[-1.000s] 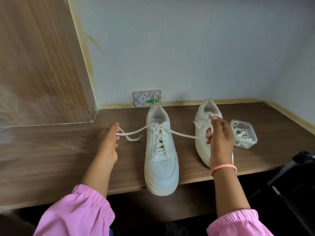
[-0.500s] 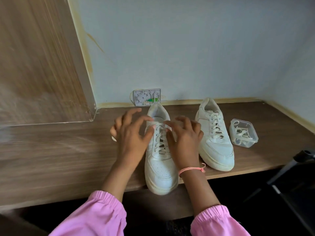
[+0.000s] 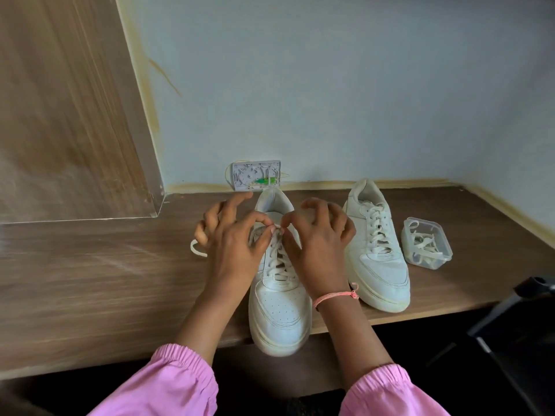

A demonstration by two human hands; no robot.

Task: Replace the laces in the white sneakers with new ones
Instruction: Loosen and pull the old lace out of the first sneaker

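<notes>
Two white sneakers stand on the wooden desk (image 3: 90, 283). The near sneaker (image 3: 279, 313) points its toe over the front edge and is laced with a cream lace (image 3: 277, 256). My left hand (image 3: 234, 241) and my right hand (image 3: 318, 244) meet over its top eyelets, both pinching the lace between thumb and forefinger. A loose lace end (image 3: 196, 250) loops out on the desk left of my left hand. The second sneaker (image 3: 375, 247) stands to the right, fully laced.
A clear plastic box (image 3: 426, 243) holding other laces sits right of the second sneaker. A small white device (image 3: 256, 175) leans against the back wall. A wooden panel (image 3: 66, 115) rises at the left. A dark stand (image 3: 516, 313) pokes in at the lower right.
A second ago my hands were spread wide, pulling the lace ends taut to both sides. They have come together over the top of the near sneaker and now pinch the lace there.
</notes>
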